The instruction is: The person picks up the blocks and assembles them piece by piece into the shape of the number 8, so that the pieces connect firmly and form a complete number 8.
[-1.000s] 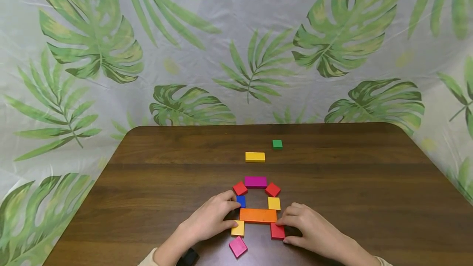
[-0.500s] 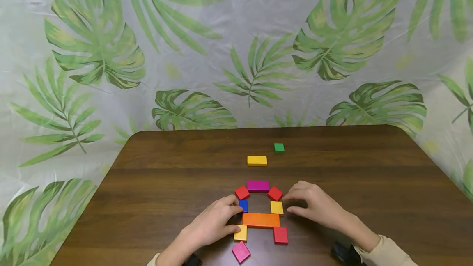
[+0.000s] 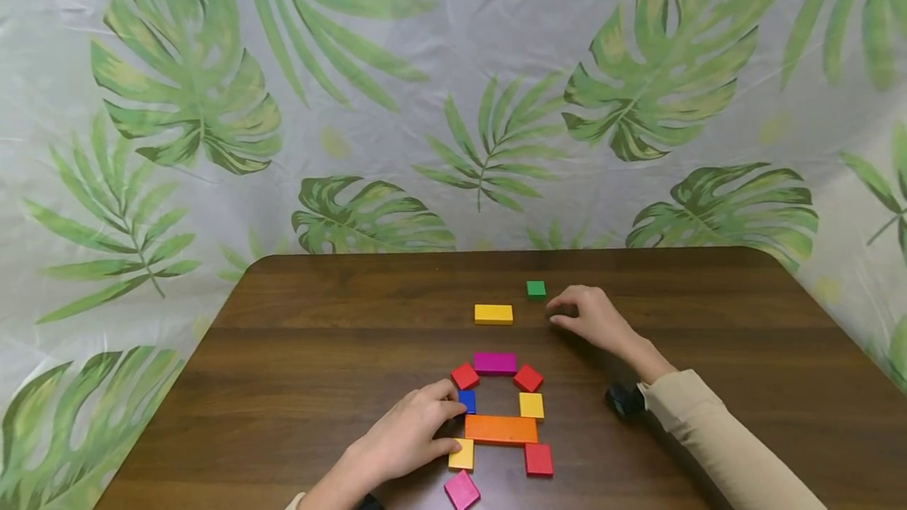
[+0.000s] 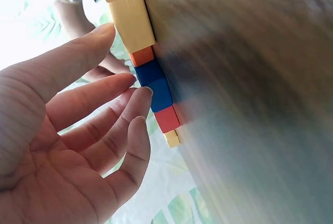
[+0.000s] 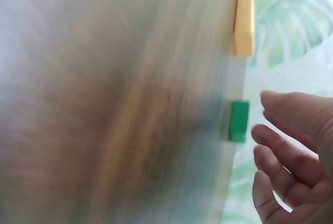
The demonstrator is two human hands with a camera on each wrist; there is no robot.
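Note:
My left hand (image 3: 407, 433) rests beside the block figure, its thumb on a light yellow square block (image 3: 462, 456) and its fingertips touching a blue block (image 4: 155, 86). Between the two sides lies a long orange block (image 3: 501, 430). My right hand (image 3: 591, 319) hovers over the far part of the table, thumb and fingers apart with nothing between them. Just left of it sits a small green block (image 3: 535, 290), also ahead of the fingertips in the right wrist view. A yellow rectangular block (image 3: 493, 315) lies farther left.
A purple block (image 3: 495, 364) sits between two tilted red blocks (image 3: 527, 378) at the figure's top. Another yellow square (image 3: 531, 406), a red square (image 3: 538, 460) and a pink block (image 3: 462, 489) lie lower. A leaf-patterned cloth (image 3: 368, 101) hangs behind the wooden table (image 3: 319, 352).
My right hand has left the red square at the figure's lower right and travelled away over the table toward the green block. The left hand keeps its place on the blocks.

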